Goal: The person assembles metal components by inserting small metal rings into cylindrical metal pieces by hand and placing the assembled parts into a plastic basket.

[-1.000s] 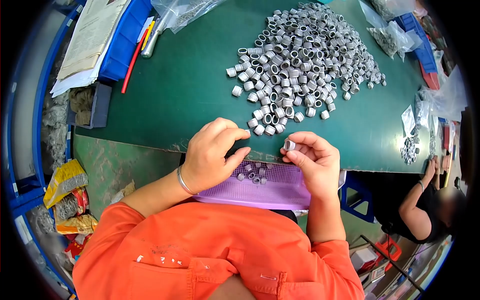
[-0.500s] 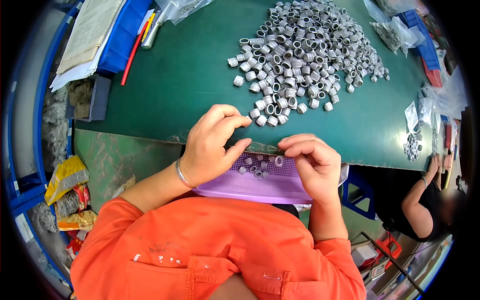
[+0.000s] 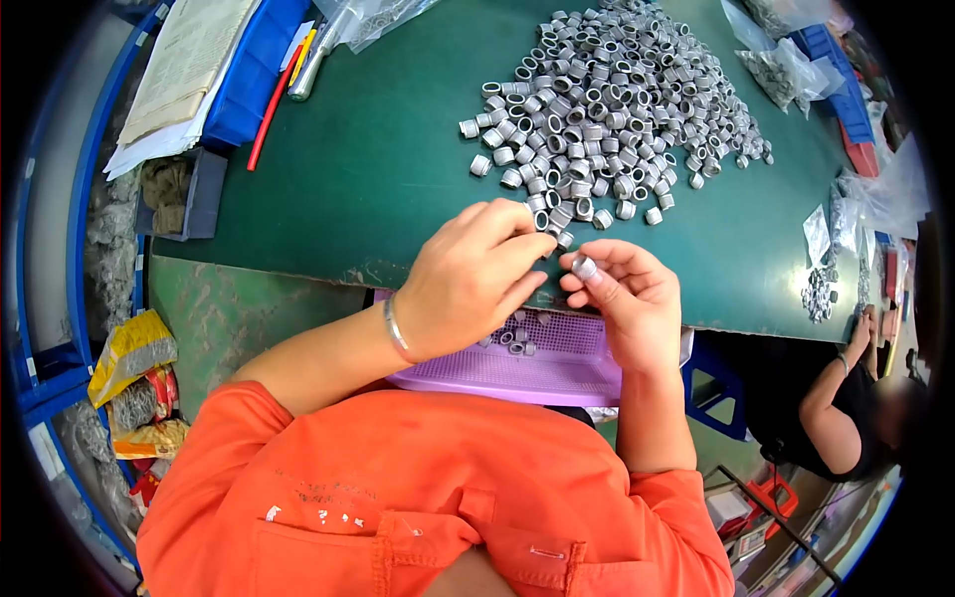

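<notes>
My right hand (image 3: pixel 637 298) pinches a small grey metal ring (image 3: pixel 585 268) between thumb and fingers, just above the table's front edge. My left hand (image 3: pixel 473 274), with a bracelet on its wrist, reaches to the near edge of a big pile of similar metal rings (image 3: pixel 607 109). Its fingertips touch or nearly touch a ring there, and its thumb is apart from them. Below the table edge is a purple plastic basket (image 3: pixel 497 376), with several rings (image 3: pixel 517 343) inside, partly covered by my left hand.
The green table (image 3: pixel 348 189) carries blue bins (image 3: pixel 234 104), papers (image 3: pixel 184 70), a red pen (image 3: pixel 267 124) and plastic bags (image 3: pixel 786 70). A smaller heap of parts (image 3: pixel 820 294) lies at right, near another person's hand (image 3: pixel 861 333). Blue shelving (image 3: pixel 75 269) stands at left.
My left hand has moved right and forward to the pile's near edge. My right hand has turned and now shows a ring in its fingers. Fewer rings show in the basket.
</notes>
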Available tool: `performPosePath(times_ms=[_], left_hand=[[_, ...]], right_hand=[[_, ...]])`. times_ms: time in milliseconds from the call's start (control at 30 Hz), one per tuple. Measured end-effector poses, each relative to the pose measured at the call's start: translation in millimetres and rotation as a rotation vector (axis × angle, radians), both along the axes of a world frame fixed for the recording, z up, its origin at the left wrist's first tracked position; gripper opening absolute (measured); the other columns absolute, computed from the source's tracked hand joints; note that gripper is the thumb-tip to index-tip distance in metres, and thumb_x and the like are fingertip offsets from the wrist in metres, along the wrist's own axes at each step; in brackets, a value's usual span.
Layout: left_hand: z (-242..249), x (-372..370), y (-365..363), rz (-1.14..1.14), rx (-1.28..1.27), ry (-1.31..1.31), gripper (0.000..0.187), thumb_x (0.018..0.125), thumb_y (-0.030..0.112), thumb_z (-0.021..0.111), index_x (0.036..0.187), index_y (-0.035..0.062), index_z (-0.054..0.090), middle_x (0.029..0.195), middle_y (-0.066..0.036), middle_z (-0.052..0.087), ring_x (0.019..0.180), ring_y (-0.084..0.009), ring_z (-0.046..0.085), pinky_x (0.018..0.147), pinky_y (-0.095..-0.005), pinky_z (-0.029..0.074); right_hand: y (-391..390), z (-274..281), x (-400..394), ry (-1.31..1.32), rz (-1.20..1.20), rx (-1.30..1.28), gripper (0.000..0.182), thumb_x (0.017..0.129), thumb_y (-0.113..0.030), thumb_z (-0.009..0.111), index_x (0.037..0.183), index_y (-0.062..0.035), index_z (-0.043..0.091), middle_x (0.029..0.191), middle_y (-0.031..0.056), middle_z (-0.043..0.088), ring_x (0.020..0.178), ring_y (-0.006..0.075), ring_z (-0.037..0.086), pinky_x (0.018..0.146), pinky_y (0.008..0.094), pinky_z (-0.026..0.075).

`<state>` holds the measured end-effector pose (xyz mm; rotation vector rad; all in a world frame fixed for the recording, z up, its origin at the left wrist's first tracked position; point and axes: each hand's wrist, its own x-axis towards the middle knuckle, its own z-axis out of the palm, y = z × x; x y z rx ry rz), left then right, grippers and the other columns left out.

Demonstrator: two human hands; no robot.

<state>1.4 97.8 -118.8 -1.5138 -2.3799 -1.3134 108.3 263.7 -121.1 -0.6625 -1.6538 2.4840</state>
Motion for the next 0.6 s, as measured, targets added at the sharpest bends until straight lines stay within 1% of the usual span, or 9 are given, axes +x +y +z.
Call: performPosePath(times_ms=[33, 167, 300, 400, 467, 500, 533, 567, 600], left_hand=[[-1, 0, 5, 0.001, -0.022, 0.012, 0.028, 0.065, 0.001, 0.073, 0.091, 0.0038, 0.063, 0.092, -0.009, 0.057, 0.081, -0.0256, 0.057, 0.071, -0.0332, 0.047], [-9, -3, 10, -0.001, -0.006, 0.046, 0.024, 0.064, -0.001, 0.072, 0.085, 0.0036, 0.061, 0.09, -0.008, 0.058, 0.078, -0.0262, 0.057, 0.069, -0.0338, 0.047], [-8, -3, 7, -0.002, -0.021, 0.026, 0.022, 0.064, -0.003, 0.071, 0.082, 0.0032, 0.06, 0.088, -0.008, 0.059, 0.077, -0.0257, 0.057, 0.068, -0.0338, 0.047], [-9, -6, 1, -0.04, 0.007, 0.012, 0.022, 0.064, -0.003, 0.071, 0.082, 0.0026, 0.06, 0.087, -0.008, 0.059, 0.073, -0.0265, 0.056, 0.067, -0.0333, 0.047], [-12, -9, -3, -0.051, 0.113, 0.016, 0.018, 0.07, -0.002, 0.068, 0.086, 0.0037, 0.062, 0.09, -0.007, 0.057, 0.072, -0.0234, 0.056, 0.064, -0.0313, 0.045], [-9, -6, -5, -0.051, 0.109, 0.017, 0.018, 0.07, -0.002, 0.068, 0.086, 0.0037, 0.062, 0.09, -0.007, 0.057, 0.072, -0.0234, 0.056, 0.064, -0.0313, 0.045], [-2, -1, -7, 0.025, 0.12, -0.131, 0.019, 0.073, -0.003, 0.066, 0.091, 0.0029, 0.063, 0.09, -0.007, 0.057, 0.073, -0.0202, 0.058, 0.064, -0.029, 0.047], [3, 2, -8, 0.1, 0.131, -0.278, 0.021, 0.076, -0.005, 0.065, 0.096, 0.0021, 0.065, 0.09, -0.008, 0.057, 0.074, -0.017, 0.059, 0.064, -0.0267, 0.048], [2, 3, -9, 0.098, 0.13, -0.278, 0.021, 0.076, -0.005, 0.065, 0.096, 0.0021, 0.065, 0.09, -0.008, 0.057, 0.074, -0.017, 0.059, 0.064, -0.0267, 0.048]], right_hand=[[2, 0, 0, 0.034, 0.016, -0.187, 0.018, 0.087, 0.006, 0.055, 0.105, 0.0065, 0.057, 0.098, 0.0205, 0.065, 0.082, 0.0201, 0.067, 0.069, 0.0272, 0.057], [3, -4, 4, 0.101, 0.043, -0.378, 0.015, 0.086, 0.004, 0.057, 0.102, 0.0047, 0.056, 0.097, 0.0212, 0.065, 0.081, 0.021, 0.067, 0.069, 0.0281, 0.057], [0, -7, 6, 0.174, 0.034, -0.397, 0.015, 0.087, 0.006, 0.056, 0.101, 0.0038, 0.056, 0.096, 0.0213, 0.065, 0.083, 0.0219, 0.067, 0.071, 0.0289, 0.057], [-3, -6, 11, 0.208, 0.016, -0.236, 0.014, 0.085, 0.008, 0.056, 0.098, 0.0024, 0.058, 0.098, 0.0183, 0.065, 0.085, 0.0213, 0.066, 0.074, 0.0293, 0.055], [0, -9, 11, 0.314, 0.079, 0.549, 0.014, 0.081, 0.01, 0.057, 0.093, 0.0025, 0.06, 0.097, 0.0143, 0.065, 0.086, 0.0211, 0.064, 0.075, 0.0296, 0.052], [0, -7, 7, 0.349, 0.032, 0.831, 0.015, 0.076, 0.009, 0.061, 0.09, 0.0028, 0.061, 0.093, 0.0125, 0.063, 0.083, 0.0237, 0.061, 0.072, 0.0299, 0.049], [-3, -4, 0, 0.349, 0.029, 0.828, 0.015, 0.076, 0.009, 0.061, 0.09, 0.0028, 0.061, 0.093, 0.0125, 0.063, 0.083, 0.0237, 0.061, 0.072, 0.0299, 0.049], [-7, -1, -7, 0.276, -0.009, 1.076, 0.017, 0.074, 0.008, 0.063, 0.09, 0.0024, 0.061, 0.092, 0.013, 0.061, 0.081, 0.0258, 0.06, 0.07, 0.0307, 0.049], [-8, 0, -11, 0.195, -0.047, 1.323, 0.019, 0.073, 0.007, 0.065, 0.091, 0.0019, 0.061, 0.09, 0.0135, 0.058, 0.079, 0.0278, 0.059, 0.068, 0.0315, 0.048]])
